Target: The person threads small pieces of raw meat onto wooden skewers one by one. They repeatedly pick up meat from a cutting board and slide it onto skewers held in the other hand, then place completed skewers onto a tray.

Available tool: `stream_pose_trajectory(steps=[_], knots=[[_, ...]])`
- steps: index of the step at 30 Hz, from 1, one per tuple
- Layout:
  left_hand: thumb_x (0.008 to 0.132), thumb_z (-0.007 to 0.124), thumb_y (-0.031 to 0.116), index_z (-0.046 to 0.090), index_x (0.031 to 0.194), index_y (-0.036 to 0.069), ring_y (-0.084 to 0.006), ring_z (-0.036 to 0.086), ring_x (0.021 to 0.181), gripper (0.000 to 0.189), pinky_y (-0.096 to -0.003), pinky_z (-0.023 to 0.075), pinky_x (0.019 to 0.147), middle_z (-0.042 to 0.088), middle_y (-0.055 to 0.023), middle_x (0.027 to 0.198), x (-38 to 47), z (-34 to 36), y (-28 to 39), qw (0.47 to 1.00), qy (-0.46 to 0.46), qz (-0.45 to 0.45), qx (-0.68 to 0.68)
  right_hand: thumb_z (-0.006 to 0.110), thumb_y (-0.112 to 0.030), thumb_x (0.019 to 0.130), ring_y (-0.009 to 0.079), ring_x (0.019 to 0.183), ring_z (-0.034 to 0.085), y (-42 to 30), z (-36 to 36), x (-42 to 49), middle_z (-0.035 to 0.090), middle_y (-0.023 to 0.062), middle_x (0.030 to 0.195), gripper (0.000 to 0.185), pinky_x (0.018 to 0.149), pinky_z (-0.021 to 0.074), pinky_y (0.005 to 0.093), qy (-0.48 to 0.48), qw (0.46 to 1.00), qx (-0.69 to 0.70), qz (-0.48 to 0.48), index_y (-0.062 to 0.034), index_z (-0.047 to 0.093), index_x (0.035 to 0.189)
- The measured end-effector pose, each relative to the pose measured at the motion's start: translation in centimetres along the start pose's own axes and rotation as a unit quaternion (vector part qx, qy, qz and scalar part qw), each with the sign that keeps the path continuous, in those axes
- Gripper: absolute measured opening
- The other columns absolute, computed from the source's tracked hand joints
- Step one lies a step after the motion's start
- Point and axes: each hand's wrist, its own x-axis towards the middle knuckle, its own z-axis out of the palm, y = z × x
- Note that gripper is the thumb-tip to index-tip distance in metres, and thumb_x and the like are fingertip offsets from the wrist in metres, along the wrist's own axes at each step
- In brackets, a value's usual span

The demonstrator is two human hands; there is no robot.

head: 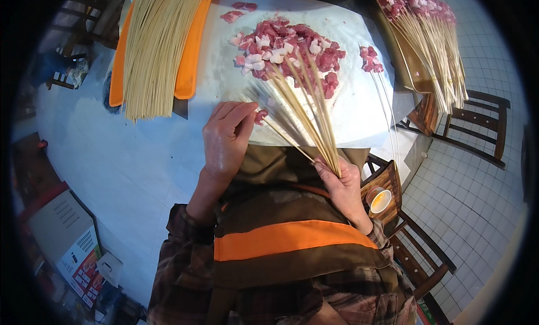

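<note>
My right hand point(343, 179) grips a fanned bundle of thin bamboo skewers point(309, 127) near their lower ends. One skewer point(288, 136) is held apart and slants up left towards my left hand point(227, 133). At its tip is a small piece of raw red meat point(261, 116), which the curled fingers of my left hand pinch; the fingertips are partly hidden. Beyond the skewers, a heap of diced raw meat with white fat cubes point(290, 47) lies on a pale cutting board point(219, 72). Parts of the bundle are motion-blurred.
Loose bamboo skewers point(158, 55) fill an orange tray point(187, 68) at left. Threaded meat skewers point(370, 59) lie on the board's right side; more point(433, 42) rest across a metal tray point(414, 72). Wooden chairs point(476, 122) and a white cup point(381, 201) are at right.
</note>
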Motion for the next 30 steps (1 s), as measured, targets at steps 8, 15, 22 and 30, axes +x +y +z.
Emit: stream_pose_trajectory(steps=[8,15,22,30], knots=[[0.086,0.071,0.0,0.071,0.108,0.001,-0.0297,0.064,0.097,0.022,-0.0372,0.0533,0.079,0.069,-0.0118,0.109,0.5,-0.2,2.1,0.999,0.002,0.033,-0.002,0.066,-0.001,0.095,0.0033,0.073,0.054,0.4,-5.1,-2.9,0.065,-0.003,0.084,0.015,0.065,0.0439,0.0194,0.107,0.99,0.045,0.08,0.0032,0.071,0.109],[0.085,0.071,-0.003,0.071,0.11,0.001,-0.0326,0.065,0.097,0.025,-0.0397,0.0547,0.082,0.07,-0.014,0.106,4.0,6.9,4.1,0.984,-0.024,0.174,0.025,0.069,-0.004,0.095,0.0021,0.065,0.049,1.3,-8.3,-5.1,0.063,-0.0051,0.079,0.014,0.058,0.037,0.0187,0.193,0.973,0.095,0.079,0.0014,0.072,0.108],[0.086,0.069,0.006,0.069,0.11,0.002,-0.029,0.06,0.097,0.024,-0.0387,0.0515,0.085,0.067,-0.0111,0.098,2.8,6.0,3.3,0.977,-0.125,0.133,0.115,0.069,-0.005,0.096,0.0022,0.068,0.05,1.8,-8.6,-5.5,0.063,-0.0043,0.081,0.015,0.06,0.0388,0.0191,0.184,0.974,0.097,0.089,0.003,0.072,0.109],[0.085,0.072,0.003,0.071,0.108,0.003,-0.0299,0.063,0.095,0.024,-0.04,0.0525,0.083,0.069,-0.0111,0.099,3.6,6.9,3.3,0.982,-0.044,0.173,0.056,0.069,-0.006,0.097,0.0018,0.068,0.049,1.7,-8.6,-4.8,0.063,-0.0045,0.081,0.016,0.059,0.0383,0.0189,0.176,0.979,0.075,0.073,0.0036,0.071,0.108]])
